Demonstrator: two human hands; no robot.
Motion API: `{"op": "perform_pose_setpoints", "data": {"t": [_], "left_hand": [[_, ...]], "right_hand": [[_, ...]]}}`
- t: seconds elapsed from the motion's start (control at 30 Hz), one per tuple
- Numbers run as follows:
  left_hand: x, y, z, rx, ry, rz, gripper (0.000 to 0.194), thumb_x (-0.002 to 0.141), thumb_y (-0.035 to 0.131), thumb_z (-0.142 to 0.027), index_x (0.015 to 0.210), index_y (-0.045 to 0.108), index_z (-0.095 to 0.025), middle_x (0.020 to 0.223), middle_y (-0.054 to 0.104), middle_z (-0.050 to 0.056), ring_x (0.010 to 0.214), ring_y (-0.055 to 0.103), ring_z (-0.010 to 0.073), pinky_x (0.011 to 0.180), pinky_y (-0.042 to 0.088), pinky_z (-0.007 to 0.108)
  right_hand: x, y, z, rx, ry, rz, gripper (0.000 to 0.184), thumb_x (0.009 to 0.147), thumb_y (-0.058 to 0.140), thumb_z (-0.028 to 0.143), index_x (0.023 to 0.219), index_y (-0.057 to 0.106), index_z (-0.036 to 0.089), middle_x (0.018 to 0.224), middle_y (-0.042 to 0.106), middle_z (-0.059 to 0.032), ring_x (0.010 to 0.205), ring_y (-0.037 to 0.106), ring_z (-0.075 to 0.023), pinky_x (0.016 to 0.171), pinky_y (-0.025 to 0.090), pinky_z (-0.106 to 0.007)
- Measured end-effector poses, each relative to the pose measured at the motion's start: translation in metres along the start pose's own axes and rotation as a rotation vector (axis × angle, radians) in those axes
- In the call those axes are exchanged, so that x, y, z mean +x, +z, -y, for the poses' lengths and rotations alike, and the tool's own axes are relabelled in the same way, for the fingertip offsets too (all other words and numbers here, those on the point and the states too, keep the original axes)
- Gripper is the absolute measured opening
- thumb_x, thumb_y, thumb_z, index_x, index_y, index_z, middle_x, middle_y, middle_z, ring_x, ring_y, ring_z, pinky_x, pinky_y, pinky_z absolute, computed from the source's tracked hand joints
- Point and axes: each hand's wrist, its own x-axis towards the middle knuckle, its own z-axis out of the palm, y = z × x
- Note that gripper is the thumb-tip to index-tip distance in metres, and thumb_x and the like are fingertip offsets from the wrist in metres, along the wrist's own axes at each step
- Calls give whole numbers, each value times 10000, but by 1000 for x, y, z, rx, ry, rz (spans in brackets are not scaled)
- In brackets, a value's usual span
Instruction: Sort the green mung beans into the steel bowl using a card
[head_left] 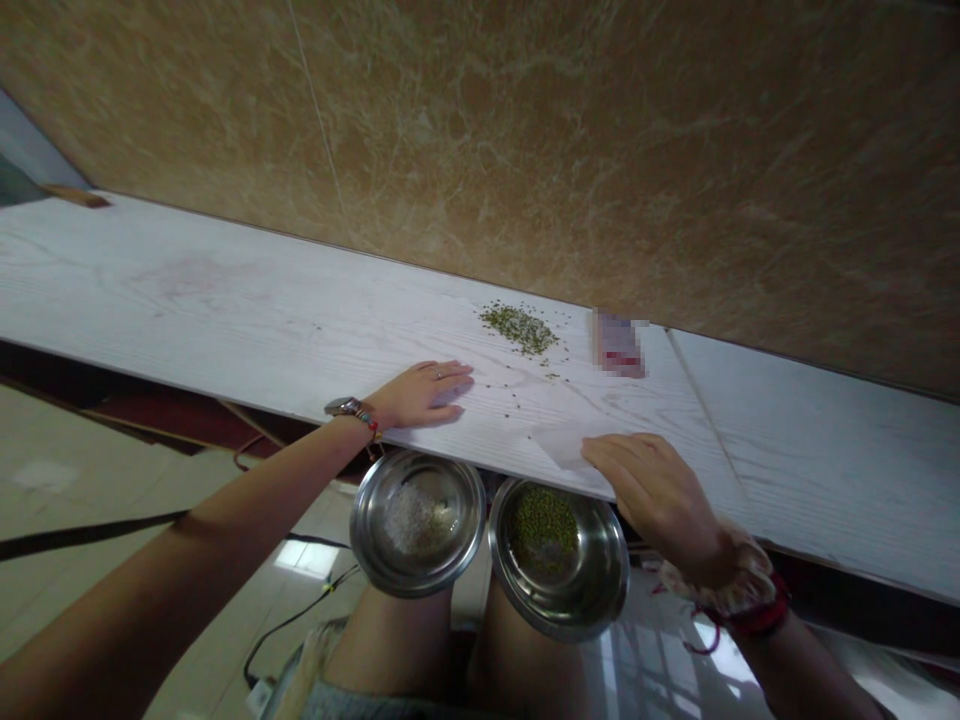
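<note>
My left hand (424, 395) lies flat on the white wood-grain shelf, palm down, fingers spread, holding nothing. My right hand (649, 485) pinches a thin white sheet (559, 442), paper or card, low over the shelf by its front edge. Beyond both hands is a spread of green beans (521, 328), likely mung beans, mixed with white grains; a few strays lie nearer. Below the edge, a steel bowl (364, 530) on the left holds whitish grains (412, 515). Beside it, a second steel bowl (611, 570) holds green beans (544, 525). Both bowls rest at my knees.
A small packet or card (619, 345), blurred out, lies right of the beans by the brown marbled wall (480, 150). The white shelf (247, 310) runs along that wall, with a seam on the right. A cable (281, 625) trails on the tiled floor at lower left.
</note>
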Motion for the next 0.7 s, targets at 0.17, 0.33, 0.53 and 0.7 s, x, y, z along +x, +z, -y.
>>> {"op": "perform_pose_setpoints", "data": {"t": [0.17,0.33,0.53,0.7], "left_hand": [[0,0,-1,9,-3,12,462,920,421,-460,1312,428,-217,1473,376,64,1345,344,215,1089,266,378],[0,0,-1,18,3,11,464,922,415,-461,1313,427,-211,1477,369,68,1341,349,217,1084,273,383],[0,0,0,18,1,7,483,915,415,-467,1313,437,-195,1469,380,73,1335,357,221,1091,271,371],[0,0,-1,23,0,-7,481,916,408,-466,1307,445,-189,1461,393,74,1333,362,221,1089,276,369]], "right_hand": [[-5,-2,-2,-38,81,-60,306,861,418,29,1064,600,167,894,721,-67,856,645,-172,741,458,-320],[-7,3,-3,-54,122,-92,298,832,451,11,1055,580,161,860,718,-64,829,646,-178,740,456,-319],[-5,3,2,-31,93,-78,286,845,417,6,1026,572,164,854,717,-57,822,641,-166,744,455,-309],[-2,4,5,-26,82,-83,275,845,414,2,1012,571,154,859,718,-66,838,640,-169,755,452,-307]]}}
